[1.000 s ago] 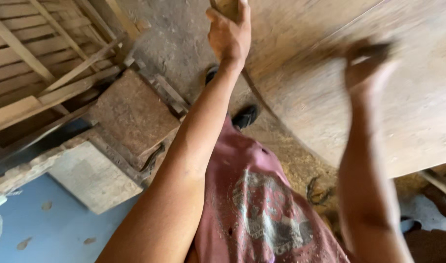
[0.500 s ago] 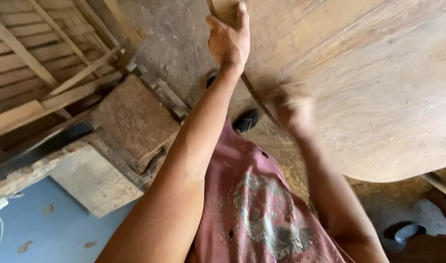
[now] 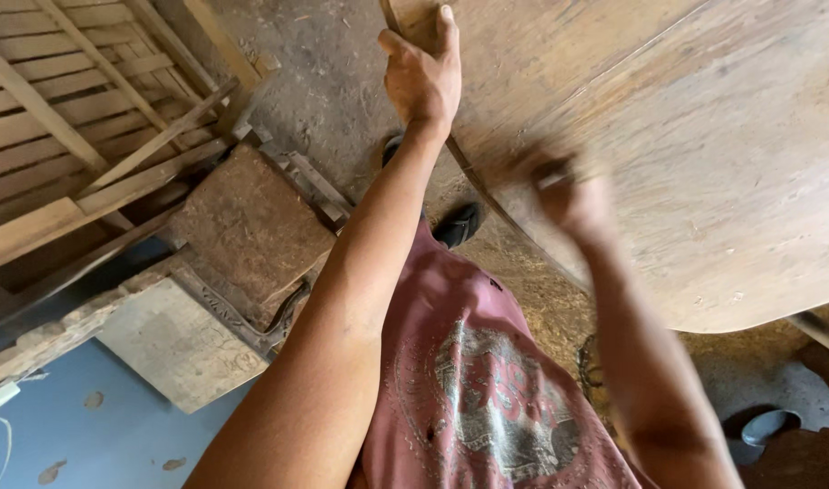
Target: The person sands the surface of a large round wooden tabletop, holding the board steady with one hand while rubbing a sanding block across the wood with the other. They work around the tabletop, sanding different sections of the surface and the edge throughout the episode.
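1. One large round wooden panel (image 3: 704, 154), filling upper right of frame, curved edge running down to right centre. Broad, flat, stiff; judged heavy and awkward for one hand. Face rough and dusty, so not slippery. Best purchase judged at the rim, thumb over the edge, not on the flat face.
2. Slatted timber frames (image 3: 61, 118), upper left of frame, leaning and stacked. Well apart from both hands.
3. Pink printed shirt (image 3: 487, 389), lower centre, between the two forearms.
4. Square brown slab (image 3: 247, 231), left of centre, resting on a grey block (image 3: 174, 349) at lower left. Neither touched.
5. Dirt floor (image 3: 333, 81), upper centre, scattered with wood dust below the panel.
6. Left hand (image 3: 423, 77), top centre, arm stretched out. Fingers wrapped narrowly over the panel's rim, thumb to the left, holding the edge steady.
7. Right hand (image 3: 573, 195), right of centre, on or just above the panel face near its rim. Motion-blurred; closed in a loose fist. Something small and pale seems pinched in it; cannot tell what, nor how firm the grip.
8. Dark shoe (image 3: 457, 225), centre, on the floor just below the panel edge.
9. Grey sandal (image 3: 763, 424), lower right corner, near the right forearm.
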